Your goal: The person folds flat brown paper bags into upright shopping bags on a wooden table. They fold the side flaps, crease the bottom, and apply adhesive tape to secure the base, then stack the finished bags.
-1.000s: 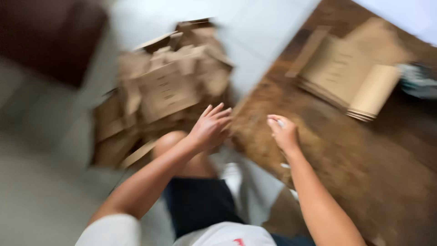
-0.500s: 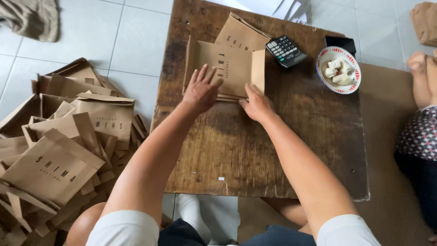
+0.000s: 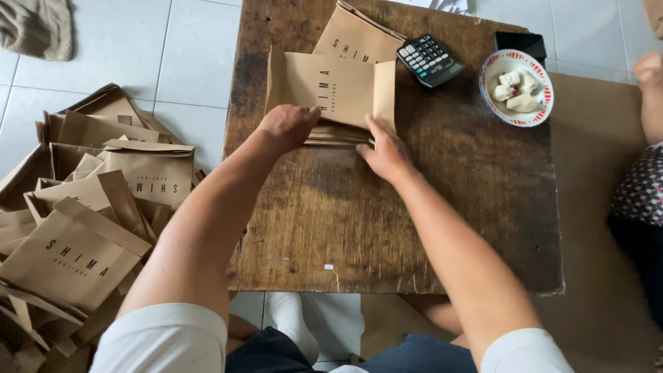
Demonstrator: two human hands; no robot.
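A flat brown paper bag piece (image 3: pixel 336 86) with its side flaps standing up lies on a stack of similar sheets at the far middle of a low wooden table (image 3: pixel 387 228). My left hand (image 3: pixel 289 126) curls over the near left edge of that stack, fingers bent onto the paper. My right hand (image 3: pixel 385 148) presses on the near right edge, fingers spread toward the upright flap. Another folded brown bag (image 3: pixel 356 34) lies behind the stack.
A black calculator (image 3: pixel 429 60) and a red-rimmed bowl (image 3: pixel 516 87) of white pieces sit at the table's far right. Several finished brown bags (image 3: pixel 90 221) are heaped on the tiled floor to the left. Another person's arm and patterned clothing (image 3: pixel 639 186) are at the right edge.
The view swung from the floor heap to the table. Both hands reached the paper stack, then slid back to its near edge, the left hand curling.
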